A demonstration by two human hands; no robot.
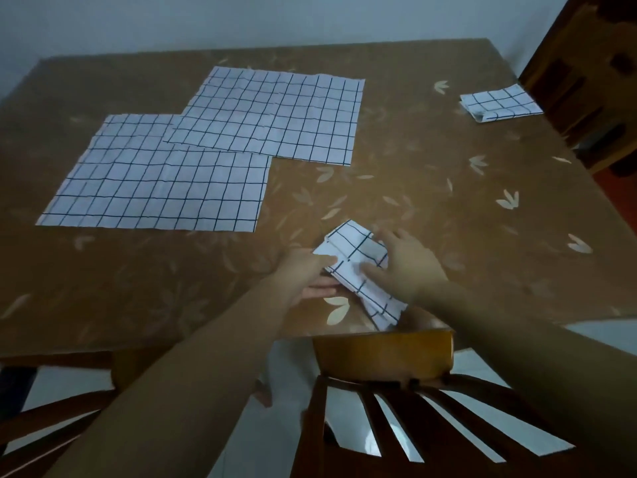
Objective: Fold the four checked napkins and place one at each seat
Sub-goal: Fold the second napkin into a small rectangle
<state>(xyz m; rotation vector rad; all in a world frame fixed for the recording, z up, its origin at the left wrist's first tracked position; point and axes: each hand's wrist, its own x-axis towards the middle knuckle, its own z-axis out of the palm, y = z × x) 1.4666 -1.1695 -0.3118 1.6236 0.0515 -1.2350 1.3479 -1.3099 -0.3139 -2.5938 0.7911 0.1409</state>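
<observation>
napkin (348,270) axis far-left to near-right | left hand (306,274) pinching it | right hand (408,265) pressing flat

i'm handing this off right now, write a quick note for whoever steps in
Left hand pinches the part-folded napkin at the near edge of the table; right hand presses flat on it.
Done: finished napkin lies by the right-side chair.
Left: finish and set this one, then fold and place the near flat napkin and the far flat napkin, which overlap.

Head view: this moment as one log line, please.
left hand: pinches folded napkin; right hand: on it; placed napkin: far right; flat napkins: two
</observation>
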